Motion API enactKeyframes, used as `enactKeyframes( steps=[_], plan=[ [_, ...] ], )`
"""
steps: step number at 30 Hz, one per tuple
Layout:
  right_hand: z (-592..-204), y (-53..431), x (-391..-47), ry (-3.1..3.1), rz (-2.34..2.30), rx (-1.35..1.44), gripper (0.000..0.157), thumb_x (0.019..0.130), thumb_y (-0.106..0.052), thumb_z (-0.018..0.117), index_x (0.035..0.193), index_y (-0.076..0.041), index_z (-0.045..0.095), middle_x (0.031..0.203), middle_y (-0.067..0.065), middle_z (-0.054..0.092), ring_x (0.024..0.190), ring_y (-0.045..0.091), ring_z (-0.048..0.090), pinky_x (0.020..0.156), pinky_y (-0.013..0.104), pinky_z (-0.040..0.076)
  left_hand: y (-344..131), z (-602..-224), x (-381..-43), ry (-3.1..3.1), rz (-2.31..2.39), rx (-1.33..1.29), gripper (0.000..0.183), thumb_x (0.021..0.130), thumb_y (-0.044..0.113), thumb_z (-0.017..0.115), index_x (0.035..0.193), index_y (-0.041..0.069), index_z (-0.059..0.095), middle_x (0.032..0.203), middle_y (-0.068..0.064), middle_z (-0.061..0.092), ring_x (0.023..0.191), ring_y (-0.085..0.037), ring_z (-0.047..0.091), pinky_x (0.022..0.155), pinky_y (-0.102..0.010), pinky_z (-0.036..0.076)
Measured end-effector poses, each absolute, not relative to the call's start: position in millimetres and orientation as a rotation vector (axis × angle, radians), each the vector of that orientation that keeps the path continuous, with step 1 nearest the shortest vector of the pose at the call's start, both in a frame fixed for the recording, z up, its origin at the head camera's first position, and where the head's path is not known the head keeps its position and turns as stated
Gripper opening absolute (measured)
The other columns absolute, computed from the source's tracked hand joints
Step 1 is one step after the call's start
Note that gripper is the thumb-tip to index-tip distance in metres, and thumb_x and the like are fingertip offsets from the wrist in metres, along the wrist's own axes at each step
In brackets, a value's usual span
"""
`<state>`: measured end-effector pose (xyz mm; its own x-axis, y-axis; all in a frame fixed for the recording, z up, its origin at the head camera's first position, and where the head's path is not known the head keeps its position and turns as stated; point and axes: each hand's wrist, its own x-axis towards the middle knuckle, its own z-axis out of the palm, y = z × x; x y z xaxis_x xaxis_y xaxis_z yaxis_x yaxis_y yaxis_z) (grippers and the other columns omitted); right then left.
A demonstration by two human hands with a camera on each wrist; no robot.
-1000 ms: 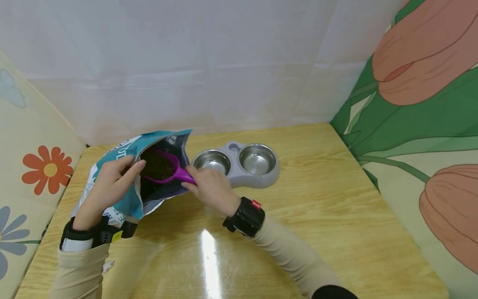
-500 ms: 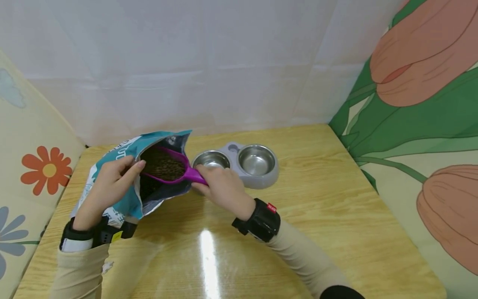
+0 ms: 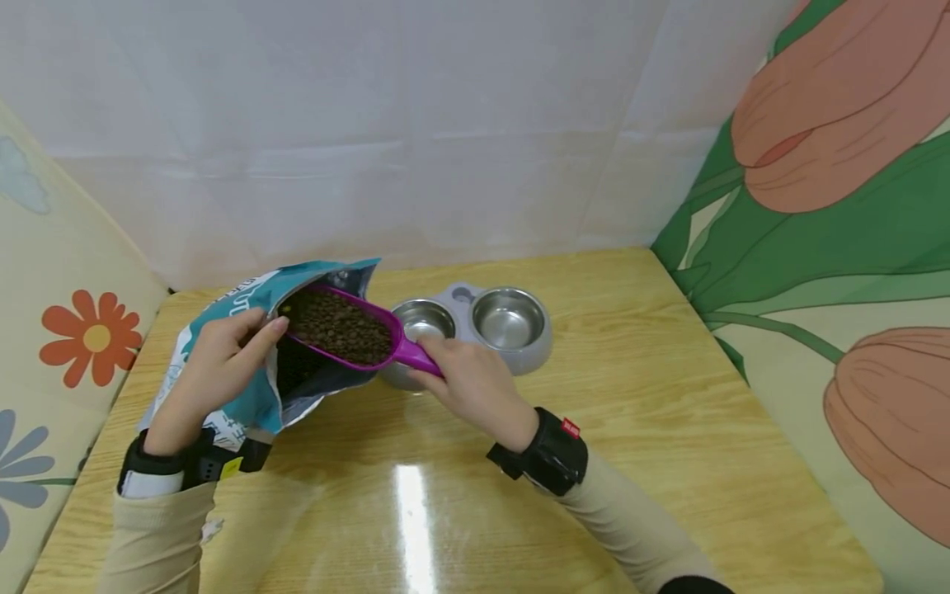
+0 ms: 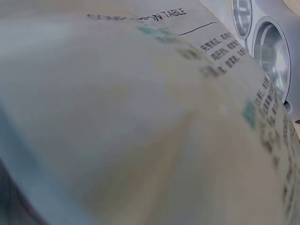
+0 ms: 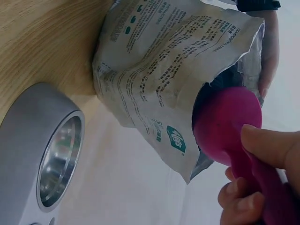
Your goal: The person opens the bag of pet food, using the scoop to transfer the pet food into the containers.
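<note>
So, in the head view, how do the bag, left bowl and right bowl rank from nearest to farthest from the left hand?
1. Bag: gripped by the left hand.
2. Left bowl: to the right, past the bag's mouth.
3. Right bowl: farther right, in the same grey stand.

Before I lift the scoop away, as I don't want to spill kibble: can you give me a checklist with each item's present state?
1. Scoop loaded: ok, kibble fills much of it.
2. Scoop held: ok, the right hand grips its handle.
3. Bag steadied: ok, the left hand holds it at the rim.
4. Scoop clear of the bag: not ok, its front end lies within the mouth.
5. Bowls free to fill: ok for the right bowl, bare metal; cannot tell fully for the left bowl, partly hidden in the head view.
6. Kibble left deep in the bag: cannot tell, too dark.
</note>
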<state>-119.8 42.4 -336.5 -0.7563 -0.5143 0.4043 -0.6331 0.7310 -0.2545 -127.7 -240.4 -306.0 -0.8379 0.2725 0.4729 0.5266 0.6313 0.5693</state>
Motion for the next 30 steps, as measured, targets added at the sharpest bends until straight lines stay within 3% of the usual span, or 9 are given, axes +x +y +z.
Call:
enactKeyframes(
  steps=[7, 12, 21, 30],
  plan=[
    [-337.0, 57.5, -115.7, -2.603, 0.538, 0.844, 0.032, 0.084, -0.033, 0.063, 0.106, -0.01, 0.059, 0.069, -0.001, 0.057, 0.053, 0.009, 0.048, 0.046, 0.022, 0.036, -240.8, -305.3, -128.2, -2.516, -1.028, -0.623, 0.03, 0.093, 0.016, 0.051, 0.065, 0.008, 0.044, 0.054, 0.005, 0.036, 0.046, -0.008, 0.033, 0.043, -0.025, 0.025],
    [-338.8, 70.4, -115.3, -2.596, 0.509, 0.809, 0.027, 0.084, -0.033, 0.064, 0.099, -0.011, 0.059, 0.067, -0.003, 0.054, 0.051, 0.009, 0.044, 0.046, 0.024, 0.034, -240.1, -304.9, -127.4, -2.525, -1.033, -0.618, 0.03, 0.093, 0.016, 0.052, 0.065, 0.008, 0.043, 0.053, 0.004, 0.034, 0.046, -0.009, 0.033, 0.043, -0.025, 0.025],
    [-341.2, 94.5, -113.2, -2.593, 0.487, 0.745, 0.029, 0.084, -0.032, 0.064, 0.101, -0.01, 0.058, 0.073, 0.002, 0.061, 0.052, 0.013, 0.048, 0.045, 0.026, 0.037, -241.6, -305.9, -127.1, -2.539, -1.035, -0.594, 0.029, 0.093, 0.017, 0.053, 0.066, 0.009, 0.044, 0.054, 0.003, 0.034, 0.047, -0.009, 0.034, 0.044, -0.025, 0.026],
    [-343.8, 122.7, -116.3, -2.633, 0.445, 0.64, 0.029, 0.083, -0.029, 0.066, 0.101, -0.008, 0.056, 0.063, 0.001, 0.049, 0.047, 0.012, 0.041, 0.041, 0.026, 0.031, -241.8, -306.8, -127.7, -2.527, -1.042, -0.606, 0.029, 0.093, 0.016, 0.052, 0.066, 0.009, 0.043, 0.053, 0.003, 0.033, 0.046, -0.01, 0.034, 0.044, -0.026, 0.026]
  ],
)
